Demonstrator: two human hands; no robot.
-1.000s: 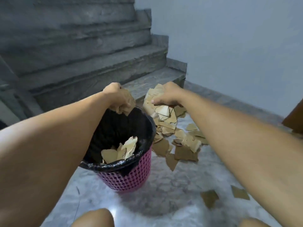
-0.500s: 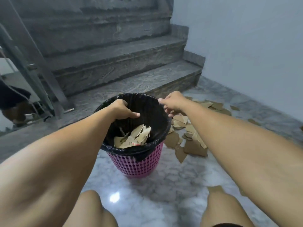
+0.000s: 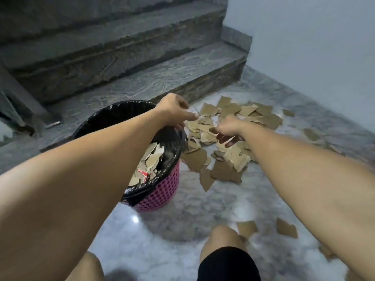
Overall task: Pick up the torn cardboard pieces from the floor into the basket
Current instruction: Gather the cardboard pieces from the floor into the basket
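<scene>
A pink mesh basket [image 3: 162, 191] lined with a black bag [image 3: 113, 116] stands on the marble floor, with torn cardboard [image 3: 151, 159] inside it. A pile of brown torn cardboard pieces [image 3: 233, 122] lies on the floor to the right of the basket. My left hand [image 3: 173, 110] hovers over the basket's far right rim, fingers apart and pointing towards the pile, holding nothing. My right hand [image 3: 228, 131] hangs just above the pile, fingers spread downward, empty.
Grey stone stairs [image 3: 142, 78] rise behind the basket. A pale wall [image 3: 314, 47] closes the right side. Two loose cardboard scraps [image 3: 246, 229] [image 3: 286, 229] lie near my knees [image 3: 223, 238]. A metal railing post [image 3: 24, 102] stands at the left.
Both hands have let go of their cardboard into the basket and moved right, from over the basket towards the pile on the floor. The basket holds more pieces.
</scene>
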